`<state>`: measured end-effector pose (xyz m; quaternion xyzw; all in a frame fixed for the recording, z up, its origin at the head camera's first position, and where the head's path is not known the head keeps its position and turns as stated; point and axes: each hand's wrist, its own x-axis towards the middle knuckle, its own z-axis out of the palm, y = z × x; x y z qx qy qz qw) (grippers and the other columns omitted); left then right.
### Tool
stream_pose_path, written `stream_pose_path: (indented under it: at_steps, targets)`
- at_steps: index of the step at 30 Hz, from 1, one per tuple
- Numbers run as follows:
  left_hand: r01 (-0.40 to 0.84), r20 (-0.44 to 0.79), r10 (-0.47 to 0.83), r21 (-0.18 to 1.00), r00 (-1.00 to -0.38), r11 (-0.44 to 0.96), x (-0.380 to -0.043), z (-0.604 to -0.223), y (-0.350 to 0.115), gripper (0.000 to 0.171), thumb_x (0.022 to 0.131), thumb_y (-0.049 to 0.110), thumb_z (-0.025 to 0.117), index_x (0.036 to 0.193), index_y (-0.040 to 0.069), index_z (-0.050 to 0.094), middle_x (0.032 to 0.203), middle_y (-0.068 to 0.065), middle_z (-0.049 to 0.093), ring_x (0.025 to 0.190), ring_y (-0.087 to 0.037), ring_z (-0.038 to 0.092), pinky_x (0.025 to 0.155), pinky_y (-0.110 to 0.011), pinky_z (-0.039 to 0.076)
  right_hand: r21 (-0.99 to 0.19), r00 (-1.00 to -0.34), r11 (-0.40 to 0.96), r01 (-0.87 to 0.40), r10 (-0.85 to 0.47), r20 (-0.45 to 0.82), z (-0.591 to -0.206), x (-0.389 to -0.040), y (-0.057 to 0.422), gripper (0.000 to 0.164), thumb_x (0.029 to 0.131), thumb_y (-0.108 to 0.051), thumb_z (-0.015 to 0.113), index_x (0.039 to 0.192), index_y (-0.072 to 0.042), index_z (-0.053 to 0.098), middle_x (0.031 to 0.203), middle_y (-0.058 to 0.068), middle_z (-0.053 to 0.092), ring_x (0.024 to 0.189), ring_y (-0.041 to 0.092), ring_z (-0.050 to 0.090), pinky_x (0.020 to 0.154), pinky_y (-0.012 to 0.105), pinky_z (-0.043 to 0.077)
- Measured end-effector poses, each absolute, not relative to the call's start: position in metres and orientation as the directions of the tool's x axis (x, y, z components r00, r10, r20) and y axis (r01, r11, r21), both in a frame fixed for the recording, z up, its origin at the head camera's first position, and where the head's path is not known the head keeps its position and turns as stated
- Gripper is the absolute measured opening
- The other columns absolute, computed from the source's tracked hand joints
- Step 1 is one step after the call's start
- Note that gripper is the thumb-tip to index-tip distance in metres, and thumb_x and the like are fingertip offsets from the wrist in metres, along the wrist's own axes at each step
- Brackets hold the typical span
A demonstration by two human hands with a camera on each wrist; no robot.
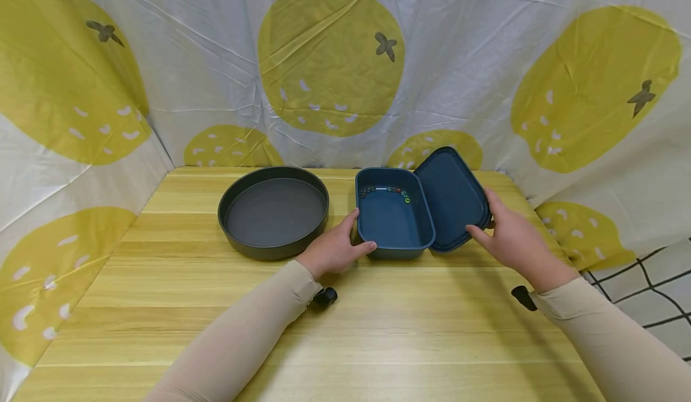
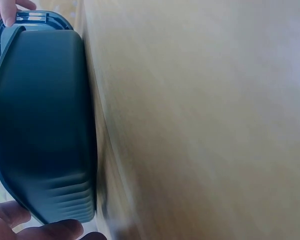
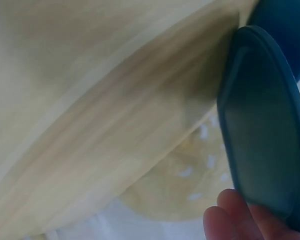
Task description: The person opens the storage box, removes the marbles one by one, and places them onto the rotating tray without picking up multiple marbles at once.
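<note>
A deep blue rectangular food container (image 1: 394,239) stands uncovered on the table. Small multicoloured round pieces (image 1: 399,191), like glass beads, lie along its far inner end. My left hand (image 1: 336,247) holds the container's near left corner, thumb at the front and fingers along the left side. In the left wrist view its fingertips (image 2: 55,231) are against the ribbed end of the container. My right hand (image 1: 510,237) grips the matching blue lid (image 1: 450,201) by its right edge. Tilted, the lid leans right beside the container's right rim. The right wrist view has the fingers (image 3: 235,217) under the lid's edge.
To the left of the container sits a round dark grey pan (image 1: 275,213), close to my left forearm. A white curtain with yellow fruit prints (image 1: 332,60) hangs right behind the wooden table (image 1: 378,330) and along both sides.
</note>
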<state>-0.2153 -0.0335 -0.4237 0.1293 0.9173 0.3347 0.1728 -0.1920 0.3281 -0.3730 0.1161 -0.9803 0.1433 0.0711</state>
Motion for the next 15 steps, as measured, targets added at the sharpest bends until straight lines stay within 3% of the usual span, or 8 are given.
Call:
stream_pose_path:
  at_steps: [8,15]
  targets:
    - [0.12,-0.233,0.353,0.659,-0.906,0.743,-0.216,-0.424,-0.033,0.096,0.099,0.067,0.061,0.172,0.031,0.009,0.173,-0.003,0.033,0.142,-0.035,0.057,0.116,-0.053,0.046,-0.289,-0.977,0.935,-0.207,-0.181,0.116,-0.377,-0.193,0.334,0.098,0.102,-0.041,0.07,0.163,0.012,0.015,0.123,0.042,0.064,0.097,0.05,0.07,0.074,0.056,0.058]
    - [0.121,-0.233,0.354,0.66,-0.906,0.742,-0.215,-0.425,-0.033,0.097,0.099,0.066,0.061,0.172,0.031,0.008,0.173,-0.004,0.033,0.144,-0.035,0.055,0.117,-0.053,0.045,-0.304,-0.984,0.936,-0.178,-0.163,0.075,-0.382,-0.195,0.342,0.101,0.101,-0.042,0.071,0.161,0.017,0.014,0.122,0.044,0.063,0.092,0.046,0.07,0.071,0.053,0.057]
